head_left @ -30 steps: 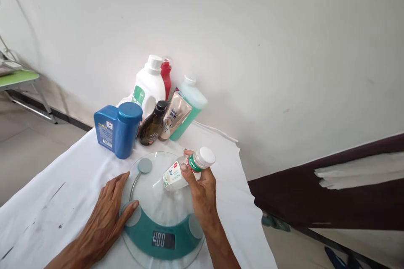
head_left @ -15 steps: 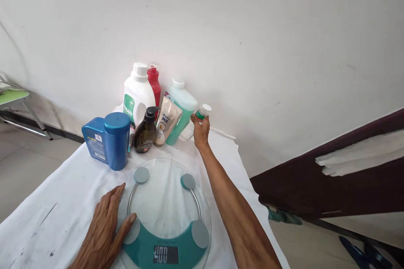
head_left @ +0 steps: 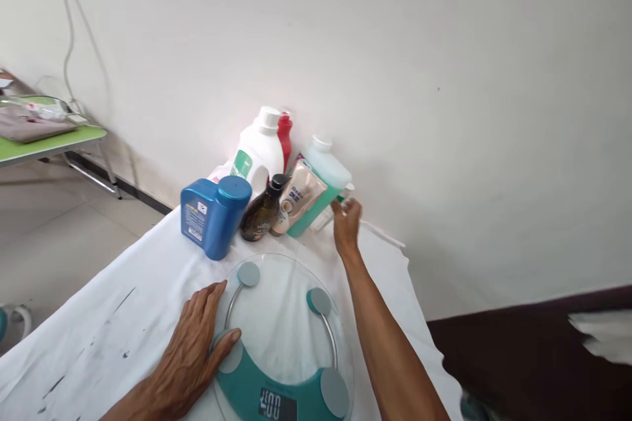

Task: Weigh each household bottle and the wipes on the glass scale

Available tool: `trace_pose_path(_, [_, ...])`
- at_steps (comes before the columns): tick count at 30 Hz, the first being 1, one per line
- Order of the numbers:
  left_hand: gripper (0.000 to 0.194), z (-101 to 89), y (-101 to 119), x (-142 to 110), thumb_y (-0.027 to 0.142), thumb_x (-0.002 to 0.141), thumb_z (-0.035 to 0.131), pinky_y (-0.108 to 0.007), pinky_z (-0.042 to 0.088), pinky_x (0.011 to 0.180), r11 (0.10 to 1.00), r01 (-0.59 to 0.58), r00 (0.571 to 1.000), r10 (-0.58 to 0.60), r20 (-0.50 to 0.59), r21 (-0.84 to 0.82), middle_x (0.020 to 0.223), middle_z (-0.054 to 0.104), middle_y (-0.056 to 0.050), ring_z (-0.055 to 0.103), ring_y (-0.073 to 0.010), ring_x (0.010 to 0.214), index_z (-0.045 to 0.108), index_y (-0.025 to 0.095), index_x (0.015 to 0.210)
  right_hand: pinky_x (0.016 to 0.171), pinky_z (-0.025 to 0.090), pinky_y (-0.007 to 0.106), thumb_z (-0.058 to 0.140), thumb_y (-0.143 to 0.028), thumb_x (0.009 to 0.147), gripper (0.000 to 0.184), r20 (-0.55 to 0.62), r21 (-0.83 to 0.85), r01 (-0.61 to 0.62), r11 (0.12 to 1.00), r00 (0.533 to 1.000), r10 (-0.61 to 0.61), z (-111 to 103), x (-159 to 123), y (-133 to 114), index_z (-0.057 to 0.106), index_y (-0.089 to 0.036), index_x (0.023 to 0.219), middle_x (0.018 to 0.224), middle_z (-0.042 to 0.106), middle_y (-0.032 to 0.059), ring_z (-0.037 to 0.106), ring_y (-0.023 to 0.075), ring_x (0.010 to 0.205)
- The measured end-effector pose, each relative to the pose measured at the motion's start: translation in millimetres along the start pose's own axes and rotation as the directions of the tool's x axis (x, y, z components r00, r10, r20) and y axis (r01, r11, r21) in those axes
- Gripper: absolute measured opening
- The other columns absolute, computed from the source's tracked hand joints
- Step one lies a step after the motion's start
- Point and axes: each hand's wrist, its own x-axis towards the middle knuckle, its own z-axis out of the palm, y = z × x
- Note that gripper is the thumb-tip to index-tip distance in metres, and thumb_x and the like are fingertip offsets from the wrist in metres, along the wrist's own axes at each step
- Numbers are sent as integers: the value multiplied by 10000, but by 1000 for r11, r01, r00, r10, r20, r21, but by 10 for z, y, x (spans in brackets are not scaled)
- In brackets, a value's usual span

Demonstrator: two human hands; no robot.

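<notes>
While the left hand (head_left: 190,345) lies spread at the near-left rim of the glass scale (head_left: 276,322), thumb over a grey disc and nothing clasped, here in the head view the right hand (head_left: 347,227) is out at the far side of the table, right up against the small white-capped bottle (head_left: 324,218)! The bottle tilts, its cap just beyond the bent fingers, its lower body showing to the left of the hand, tucked close beside the turquoise bottle (head_left: 330,168). Fingers curled, thumb side toward the bottle, but is it a firm hold or a loose one? Cannot tell; the hand covers the contact. Next in line to the left, the beige tube (head_left: 303,191) leans on the turquoise bottle, then comes the dark pump bottle (head_left: 261,216), then the blue container (head_left: 214,217) out front, all on the white cloth (head_left: 106,316).
</notes>
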Motion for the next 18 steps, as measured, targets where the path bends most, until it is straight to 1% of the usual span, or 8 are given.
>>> trace_pose_path(3, [666,16,26,-6,475,1057,506,-623,404,1229,1000,-5,1000,6,7,-14,1590,518,-125,498,-344,1474,271,321,1660,1202,314,540,695,-607,824,606,-151,-13,154,988,976,-154,-111,-372,-404,474,-251,1262,1424,475,148,388,313,1413])
trace_pose_path(4, [662,13,35,-5,483,1059,500,-628,396,1232,1000,-3,1000,3,14,-22,1592,514,-132,491,-348,1479,280,309,1658,1201,337,534,715,-574,851,586,-163,-9,271,963,950,-268,-113,-548,-568,486,-256,1287,1451,479,149,416,309,1412])
trace_pose_path(6, [654,-1,52,0,499,1062,487,-638,380,1239,999,0,1000,1,22,-38,1595,506,-143,476,-353,1489,299,289,1652,1158,424,510,731,-523,889,478,20,145,353,924,933,-359,-26,-941,-897,541,-284,1256,1376,575,106,561,281,1294])
trace_pose_path(8, [649,-21,67,9,509,1064,478,-649,367,1242,999,5,1000,-4,28,-52,1597,501,-147,463,-354,1497,311,276,1646,1152,459,500,802,-519,841,566,361,329,205,922,874,-324,186,-1311,-1171,548,-292,1292,1362,632,91,608,279,1281])
trace_pose_path(10, [645,-38,78,21,514,1066,469,-652,369,1239,998,15,999,-12,39,-61,1592,502,-157,457,-356,1502,321,262,1640,1137,486,491,865,-518,774,720,530,381,32,924,811,-247,478,-1578,-1347,519,-286,1361,1394,643,95,621,286,1289])
trace_pose_path(11, [647,-43,81,27,517,1065,468,-651,376,1234,998,17,999,-14,45,-63,1587,506,-166,459,-359,1501,328,252,1637,1128,495,490,881,-522,752,754,558,376,-25,926,804,-205,632,-1664,-1395,522,-276,1367,1387,653,99,630,291,1276])
trace_pose_path(15, [659,-15,62,36,530,1059,474,-654,400,1215,999,-7,999,8,38,-45,1578,515,-193,472,-376,1492,353,223,1628,1103,500,499,910,-528,685,722,412,349,-74,934,908,-82,1109,-1787,-1409,621,-227,1275,1256,714,92,675,295,1146])
trace_pose_path(18, [688,52,22,30,532,1049,492,-643,434,1189,998,-52,999,52,11,-20,1561,534,-197,497,-383,1468,336,221,1642,1069,528,488,913,-492,676,694,357,383,-84,920,932,-63,1225,-1794,-1376,651,-208,1254,1197,736,76,696,276,1076])
